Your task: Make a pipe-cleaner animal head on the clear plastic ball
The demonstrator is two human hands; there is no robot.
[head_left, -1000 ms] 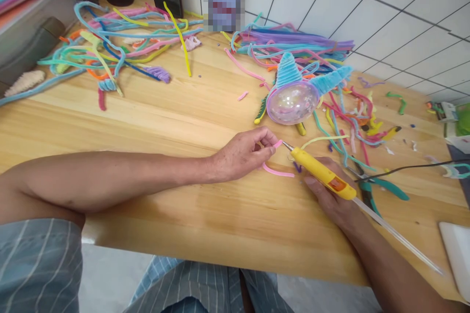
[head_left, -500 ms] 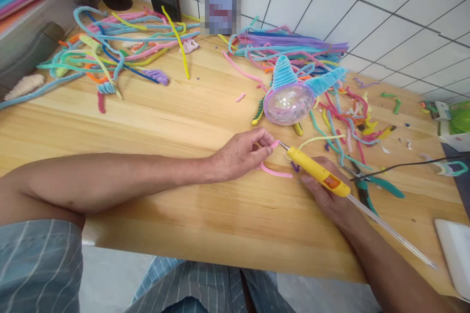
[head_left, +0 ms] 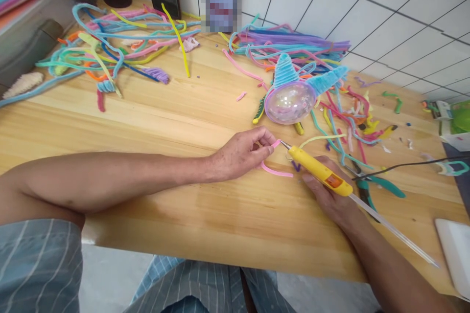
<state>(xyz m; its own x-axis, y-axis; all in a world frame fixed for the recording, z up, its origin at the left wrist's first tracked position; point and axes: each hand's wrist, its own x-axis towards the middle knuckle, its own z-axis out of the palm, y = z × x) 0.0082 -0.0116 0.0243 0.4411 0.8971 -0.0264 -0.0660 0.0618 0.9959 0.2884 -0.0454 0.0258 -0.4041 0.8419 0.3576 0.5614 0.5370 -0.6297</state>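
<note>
Between thumb and fingers, my left hand (head_left: 245,152) pinches a pink pipe cleaner (head_left: 277,171); one short end sticks out past the fingertips and the rest curves below. My right hand (head_left: 326,190) grips a yellow hot glue gun (head_left: 317,168) with a clear glue stick (head_left: 396,230) out of its back. The metal nozzle is at the short pink end, touching it or almost so. Behind the hands rests a clear, shiny dome (head_left: 290,102) with a lilac rim and two blue pipe-cleaner ears (head_left: 285,71). A small purple piece (head_left: 295,166) lies under the nozzle.
Tangled pipe cleaners (head_left: 110,54) lie at the back left, and a bundle of them (head_left: 293,44) lies along the tiled wall. Green-handled pliers (head_left: 367,188) sit beside my right hand, near a black cable (head_left: 411,164). A white object (head_left: 453,254) is at the right edge.
The glue gun's nozzle has shifted very slightly right along with my right hand. My left hand keeps its pinch on the pink pipe cleaner.
</note>
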